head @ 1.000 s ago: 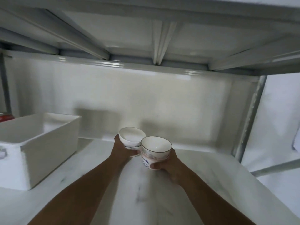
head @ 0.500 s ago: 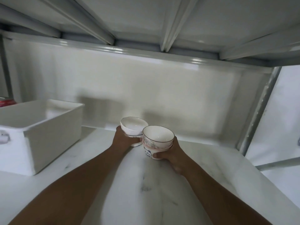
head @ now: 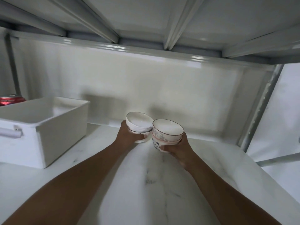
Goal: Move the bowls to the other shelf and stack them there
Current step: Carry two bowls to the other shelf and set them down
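Bowls appear as two small stacks at the centre of the frame, held over the white marbled shelf (head: pixel 155 189) near its rear wall. I cannot tell whether either stack touches the shelf surface.

Left stack (head: pixel 138 123): I read a shallow white bowl with a thin dark rim line on top, ribbed on its outer wall, nested in at least one lower bowl. Its opening faces up and tilts slightly toward the camera. My left hand (head: pixel 129 135) is closed around the near side and base, fingers wrapped under the lower bowl.

Right stack (head: pixel 167 132): I read a deeper, rounder bowl with a dark rim line and a faint pinkish pattern on its outer wall, seated in a lower bowl with a pink band and a small bear-face print. The opening faces up with a slight tilt toward the camera. My right hand (head: pixel 180 150) grips the lower bowl from the right and beneath, thumb across its front.

The two stacks sit side by side, rims close or touching; contact is not resolvable. All bowls look glazed, smooth and circular.

A white rectangular plastic bin (head: pixel 43 129) with a handle stands on the shelf at left of frame, well apart from the bowls. A red can (head: pixel 11 100) shows behind it at the far left edge.
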The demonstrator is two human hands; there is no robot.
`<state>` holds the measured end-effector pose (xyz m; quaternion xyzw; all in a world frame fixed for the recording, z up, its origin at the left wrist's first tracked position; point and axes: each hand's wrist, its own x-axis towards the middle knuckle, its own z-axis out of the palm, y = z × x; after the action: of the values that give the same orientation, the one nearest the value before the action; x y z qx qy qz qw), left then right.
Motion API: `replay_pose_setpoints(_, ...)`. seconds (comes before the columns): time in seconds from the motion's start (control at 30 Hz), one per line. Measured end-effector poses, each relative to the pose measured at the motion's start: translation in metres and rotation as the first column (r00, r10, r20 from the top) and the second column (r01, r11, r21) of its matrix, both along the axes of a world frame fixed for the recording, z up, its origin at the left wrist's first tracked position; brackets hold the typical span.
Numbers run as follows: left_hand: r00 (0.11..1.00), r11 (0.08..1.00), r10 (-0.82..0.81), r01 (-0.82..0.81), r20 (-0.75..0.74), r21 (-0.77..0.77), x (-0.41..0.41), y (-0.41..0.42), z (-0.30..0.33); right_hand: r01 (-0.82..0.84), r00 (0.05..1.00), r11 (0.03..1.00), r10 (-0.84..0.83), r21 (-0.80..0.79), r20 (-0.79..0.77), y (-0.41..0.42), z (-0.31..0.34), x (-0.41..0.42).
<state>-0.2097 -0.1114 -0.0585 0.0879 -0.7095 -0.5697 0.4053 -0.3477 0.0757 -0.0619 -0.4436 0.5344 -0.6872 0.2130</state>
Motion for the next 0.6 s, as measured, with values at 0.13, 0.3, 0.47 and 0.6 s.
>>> replay_pose_setpoints(0.13, 0.999, 0.998, -0.036, 0.035, 0.005, 0.057, 0.004, 0.01, 0.008, -0.01, 0.999, 1.0, 0.01, 0.005, 0.047, 0.009, 0.004, -0.002)
replay_pose_setpoints(0.3, 0.994, 0.989, -0.105, 0.105, -0.005, 0.102, 0.014, 0.023, 0.014, 0.014, 0.996, 0.999, -0.011, -0.036, 0.084, 0.021, 0.012, 0.008)
replay_pose_setpoints(0.47, 0.99, 0.98, -0.137, 0.13, 0.041, 0.154, 0.026, 0.031, 0.016, 0.058, 0.995, 0.995, -0.05, -0.081, 0.089, 0.04, 0.023, 0.031)
replay_pose_setpoints(0.6, 0.978, 0.974, -0.187, 0.172, 0.095, 0.146, 0.032, 0.039, 0.022, 0.116, 0.986, 0.985, -0.098, -0.13, 0.136, 0.061, 0.029, 0.052)
